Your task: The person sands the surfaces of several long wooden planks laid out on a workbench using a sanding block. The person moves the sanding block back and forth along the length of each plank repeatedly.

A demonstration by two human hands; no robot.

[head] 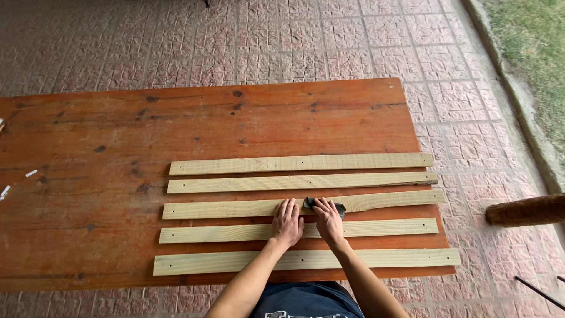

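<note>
Sanding step in hand. Left hand (287,222) lying flat, fingers spread, steadying middle slat (235,208) on worktop (88,147). Right hand (328,219) fingers pressing dark sandpaper (311,204) onto slat. Next stroke calling for even pressure along grain.

A long reddish-brown wooden table (118,135) with dark knots is standing on a paved floor of pinkish textured tiles (294,35). Five pale, narrow wooden slats (300,163) are lying flat on the tabletop, side by side and parallel, running left to right, with thin gaps between them. The nearest slat (412,257) is overhanging the table's right edge slightly. Small white scraps (30,173) are lying near the left edge.
</note>
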